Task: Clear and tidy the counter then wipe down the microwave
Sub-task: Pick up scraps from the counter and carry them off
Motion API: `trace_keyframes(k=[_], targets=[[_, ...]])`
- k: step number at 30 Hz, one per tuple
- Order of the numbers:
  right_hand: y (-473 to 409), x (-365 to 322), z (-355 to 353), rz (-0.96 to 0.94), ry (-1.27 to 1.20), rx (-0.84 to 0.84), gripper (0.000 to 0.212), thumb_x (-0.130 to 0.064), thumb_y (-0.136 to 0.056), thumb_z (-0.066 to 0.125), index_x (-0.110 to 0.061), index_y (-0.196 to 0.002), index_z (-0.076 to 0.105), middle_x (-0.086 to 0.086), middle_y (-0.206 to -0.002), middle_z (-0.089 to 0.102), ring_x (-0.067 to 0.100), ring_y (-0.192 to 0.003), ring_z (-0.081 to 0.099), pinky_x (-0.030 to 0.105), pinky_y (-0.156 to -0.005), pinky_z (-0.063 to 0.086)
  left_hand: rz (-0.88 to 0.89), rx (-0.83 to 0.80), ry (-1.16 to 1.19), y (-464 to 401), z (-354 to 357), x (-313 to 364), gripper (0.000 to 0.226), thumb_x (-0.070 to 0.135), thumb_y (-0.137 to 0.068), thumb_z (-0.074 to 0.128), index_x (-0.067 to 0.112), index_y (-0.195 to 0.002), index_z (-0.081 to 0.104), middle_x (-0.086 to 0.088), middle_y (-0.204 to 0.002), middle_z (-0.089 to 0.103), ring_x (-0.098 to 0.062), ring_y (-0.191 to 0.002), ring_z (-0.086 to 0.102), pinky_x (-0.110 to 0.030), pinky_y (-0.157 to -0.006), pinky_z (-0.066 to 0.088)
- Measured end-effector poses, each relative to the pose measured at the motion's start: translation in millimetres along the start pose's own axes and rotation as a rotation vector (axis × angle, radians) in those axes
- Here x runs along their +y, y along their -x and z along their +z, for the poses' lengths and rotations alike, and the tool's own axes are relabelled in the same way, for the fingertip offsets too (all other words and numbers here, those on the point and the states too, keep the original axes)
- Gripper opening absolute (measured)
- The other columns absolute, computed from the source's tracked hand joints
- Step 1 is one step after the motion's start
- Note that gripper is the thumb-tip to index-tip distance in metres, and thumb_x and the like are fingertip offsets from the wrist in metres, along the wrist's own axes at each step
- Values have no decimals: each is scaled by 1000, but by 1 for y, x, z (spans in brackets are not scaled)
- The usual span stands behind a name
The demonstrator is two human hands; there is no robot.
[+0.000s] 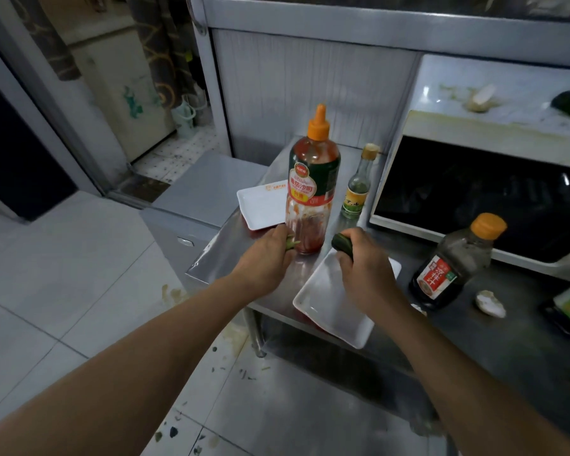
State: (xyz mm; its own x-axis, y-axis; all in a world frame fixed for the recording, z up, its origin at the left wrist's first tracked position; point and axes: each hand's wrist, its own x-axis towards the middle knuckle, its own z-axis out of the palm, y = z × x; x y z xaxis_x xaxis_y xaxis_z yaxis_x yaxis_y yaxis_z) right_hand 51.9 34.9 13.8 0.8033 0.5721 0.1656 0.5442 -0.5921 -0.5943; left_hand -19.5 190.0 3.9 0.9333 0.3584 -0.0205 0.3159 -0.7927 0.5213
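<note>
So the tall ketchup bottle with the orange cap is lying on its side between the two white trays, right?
Not quite. In the head view the tall ketchup bottle with the orange cap stands upright, not on its side. It does stand between the two white trays, the far tray and the near tray.
</note>
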Motion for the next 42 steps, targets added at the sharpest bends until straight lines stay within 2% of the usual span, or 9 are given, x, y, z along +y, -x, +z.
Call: trace_keyframes(k=[7, 14, 18, 21, 26, 30, 35, 38, 42], targets=[[7, -8, -46, 49, 56, 24, 31, -15, -95, 50, -12, -126, 47, 7, -122, 53, 23, -114, 51, 34, -94, 42, 40, 15, 21, 11, -34, 33, 28, 24, -99, 41, 10, -124, 43, -12, -127, 52, -20, -102, 49, -32, -88, 40], [16, -25, -85, 59, 61, 86, 24, -9, -93, 52, -8, -117, 50, 11, -117, 53, 26, -105, 51, 33, -82, 40, 119, -8, 26, 16, -63, 63, 27, 17, -98, 41, 9, -124, 44, -13, -131, 51, -29, -117, 49, -40, -105, 38], [21, -36, -106, 80, 81, 158, 20, -8, -92, 51, -8, -112, 51, 11, -112, 54, 27, -102, 53, 32, -75, 39, 227, 16, 23, 10, -78, 80, 16, 16, -97, 43, 9, -110, 49, -9, -111, 57, -21, -96, 53, -32, -86, 44], [23, -41, -120, 111, 110, 208, 21, -9, -93, 51, -9, -114, 51, 10, -113, 54, 27, -101, 52, 29, -72, 34, 338, 27, 27, 5, -88, 93, 4, 16, -97, 43, 14, -98, 46, -2, -96, 52, -14, -82, 47, -23, -71, 33], [33, -42, -141, 187, 135, 278, 18, -11, -92, 52, -10, -110, 51, 9, -109, 54, 28, -99, 54, 38, -82, 45, 456, 6, 52, -4, -95, 115, 19, 12, -96, 42, 5, -110, 53, -5, -95, 57, -18, -84, 54, -20, -66, 35], [39, -41, -157, 226, 155, 332, 20, -10, -93, 52, -8, -113, 51, 10, -110, 54, 27, -100, 55, 35, -82, 44, 510, 2, 35, -11, -95, 129, 16, 16, -98, 40, 9, -109, 49, -7, -99, 54, -15, -83, 49, -22, -69, 32], [39, -35, -178, 258, 161, 394, 19, -11, -94, 49, -9, -113, 50, 9, -110, 54, 24, -99, 53, 31, -77, 40, 572, 13, 66, -19, -99, 150, 33, 15, -99, 39, 6, -130, 44, -12, -113, 56, -23, -97, 55, -26, -78, 40], [34, -27, -189, 284, 164, 416, 21, -13, -94, 50, -9, -115, 49, 9, -114, 54, 25, -102, 52, 33, -82, 42, 587, 13, 59, -29, -97, 163, 33, 16, -99, 37, 7, -131, 41, -14, -117, 53, -23, -99, 53, -27, -78, 38], [19, -7, -204, 304, 148, 426, 19, -15, -96, 48, -11, -114, 48, 6, -113, 54, 19, -93, 49, 30, -75, 39, 614, 31, 66, -48, -88, 182, 33, 16, -100, 36, 7, -131, 39, -13, -122, 50, -23, -107, 49, -27, -85, 36]])
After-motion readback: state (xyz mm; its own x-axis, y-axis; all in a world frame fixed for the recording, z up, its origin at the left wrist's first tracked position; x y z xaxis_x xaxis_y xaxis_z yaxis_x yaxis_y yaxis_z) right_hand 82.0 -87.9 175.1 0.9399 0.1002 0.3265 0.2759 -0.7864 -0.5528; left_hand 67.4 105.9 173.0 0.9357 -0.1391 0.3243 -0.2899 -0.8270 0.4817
